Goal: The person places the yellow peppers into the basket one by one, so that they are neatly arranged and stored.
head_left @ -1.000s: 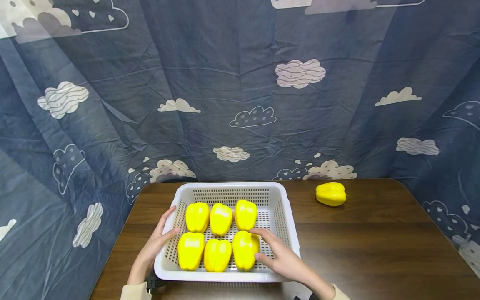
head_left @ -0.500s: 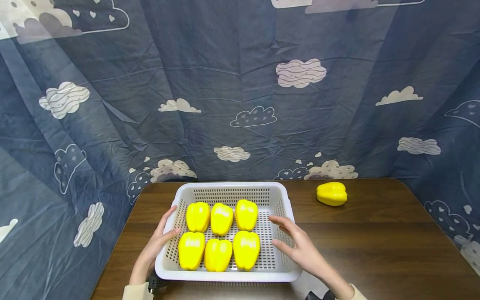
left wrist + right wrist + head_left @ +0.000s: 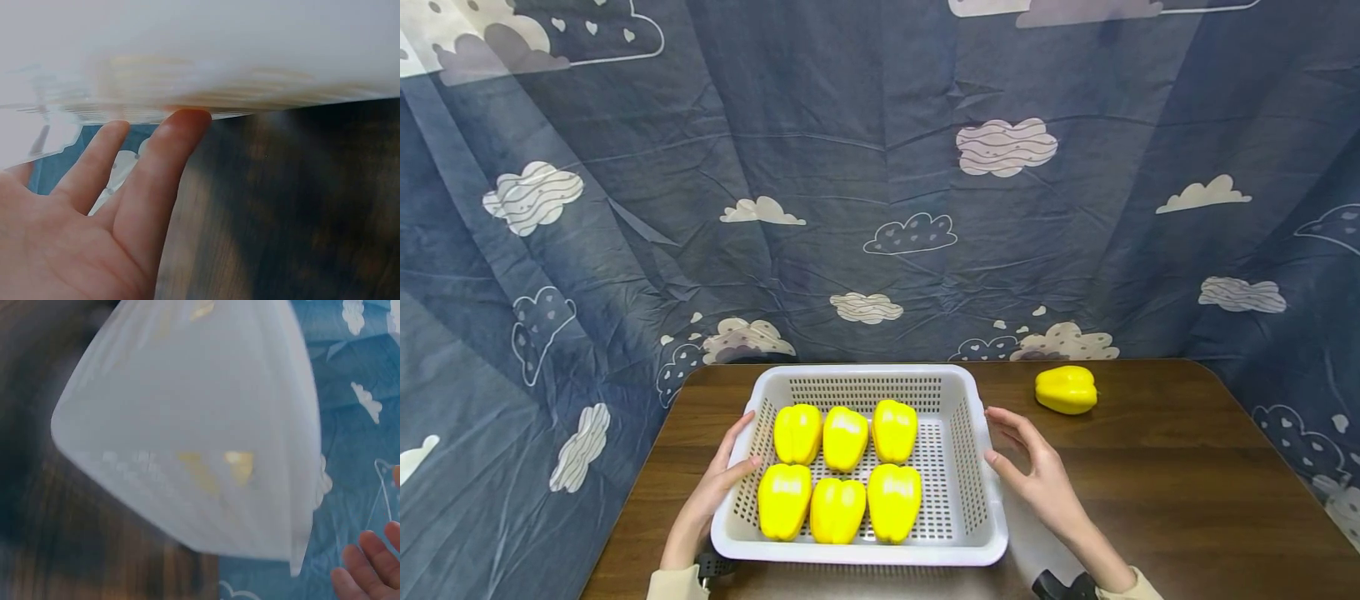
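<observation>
A white plastic basket with slotted walls stands on the table, holding two rows of yellow bell peppers. My left hand grips its left rim, thumb over the edge. In the left wrist view, that hand's fingers lie against the basket's outer wall. Beside the right rim is my right hand, holding nothing, fingers slightly bent. The right wrist view shows its fingertips apart from the basket wall; whether the thumb touches the rim, I cannot tell.
Another yellow bell pepper lies on its side at the back of the brown wooden table, right of the basket. Behind the table hangs a dark blue curtain with a cloud print.
My right hand has let go of the front right pepper in the basket and moved right, out past the rim. The left hand keeps its place on the left rim.
</observation>
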Tool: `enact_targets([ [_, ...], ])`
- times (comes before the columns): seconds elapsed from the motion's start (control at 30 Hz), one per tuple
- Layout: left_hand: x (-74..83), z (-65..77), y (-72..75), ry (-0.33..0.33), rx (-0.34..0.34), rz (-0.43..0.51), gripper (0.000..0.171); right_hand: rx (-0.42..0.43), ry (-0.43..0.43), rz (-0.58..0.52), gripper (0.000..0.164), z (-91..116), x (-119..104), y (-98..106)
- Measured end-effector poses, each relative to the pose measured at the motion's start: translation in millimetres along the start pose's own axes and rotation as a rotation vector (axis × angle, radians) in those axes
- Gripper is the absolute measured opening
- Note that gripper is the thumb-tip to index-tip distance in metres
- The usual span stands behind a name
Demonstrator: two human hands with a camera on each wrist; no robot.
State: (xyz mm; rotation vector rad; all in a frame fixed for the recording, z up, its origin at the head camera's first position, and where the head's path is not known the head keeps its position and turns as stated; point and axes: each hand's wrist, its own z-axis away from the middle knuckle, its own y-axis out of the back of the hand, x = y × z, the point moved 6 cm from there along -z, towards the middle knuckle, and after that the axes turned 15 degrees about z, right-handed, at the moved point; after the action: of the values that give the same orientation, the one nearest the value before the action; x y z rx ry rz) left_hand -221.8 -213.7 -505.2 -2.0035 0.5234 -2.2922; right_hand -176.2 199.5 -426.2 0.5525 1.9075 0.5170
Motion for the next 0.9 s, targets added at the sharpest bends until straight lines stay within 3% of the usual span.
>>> enact_targets([
  [0.43, -0.6, 0.5, -2.5, 0.018, -0.010, 0.058, 0.067, 0.112, -0.062, 0.094, 0.054, -1, 41, 21],
  [0.9, -1.5, -0.1, -1.0, 0.025, -0.001, 0.039, 0.068, 0.251, -0.156, 0.187, 0.053, -1, 78, 41],
])
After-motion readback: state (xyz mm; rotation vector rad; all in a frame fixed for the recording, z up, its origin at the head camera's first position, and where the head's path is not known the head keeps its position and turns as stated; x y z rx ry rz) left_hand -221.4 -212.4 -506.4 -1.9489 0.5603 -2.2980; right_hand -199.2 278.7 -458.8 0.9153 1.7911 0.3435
